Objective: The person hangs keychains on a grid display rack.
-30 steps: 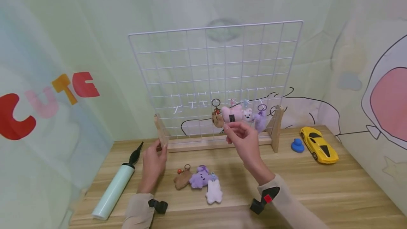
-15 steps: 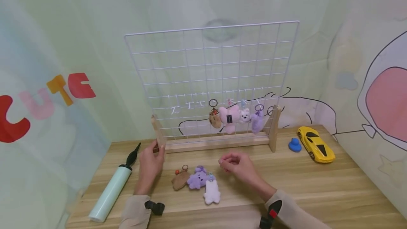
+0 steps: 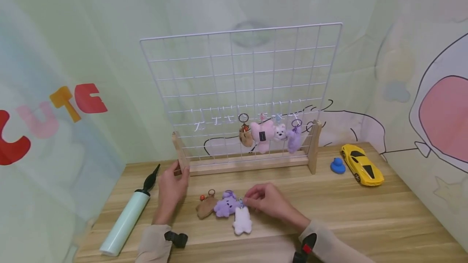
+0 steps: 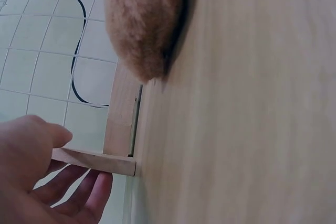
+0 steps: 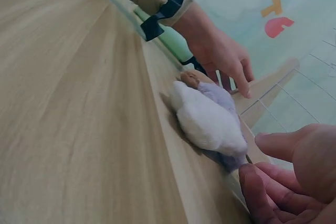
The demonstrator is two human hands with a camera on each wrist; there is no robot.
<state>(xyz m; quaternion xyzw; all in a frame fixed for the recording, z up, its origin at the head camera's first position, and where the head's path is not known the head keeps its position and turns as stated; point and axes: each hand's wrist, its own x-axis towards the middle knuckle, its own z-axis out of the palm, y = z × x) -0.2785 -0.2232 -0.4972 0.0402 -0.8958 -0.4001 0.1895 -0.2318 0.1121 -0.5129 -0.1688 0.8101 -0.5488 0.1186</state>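
Observation:
My left hand grips the left wooden upright of a white wire grid rack. In the left wrist view the thumb lies on one side of that upright, with fingers on the other. My right hand is at the clasp end of a white plush keychain lying on the table. The right wrist view shows the thumb and forefinger apart around that end of the white plush. Beside it lie a purple plush keychain and a brown one with a ring.
Brown, pink, white and purple plush keychains hang on the grid's hooks, with several bare hooks leftward. A mint hand pump lies left; a blue duck and yellow toy car stand right.
My right hand has left the hanging pink plush keychain, come down to the table and moved left to the white plush keychain. My left hand keeps its grip on the upright.

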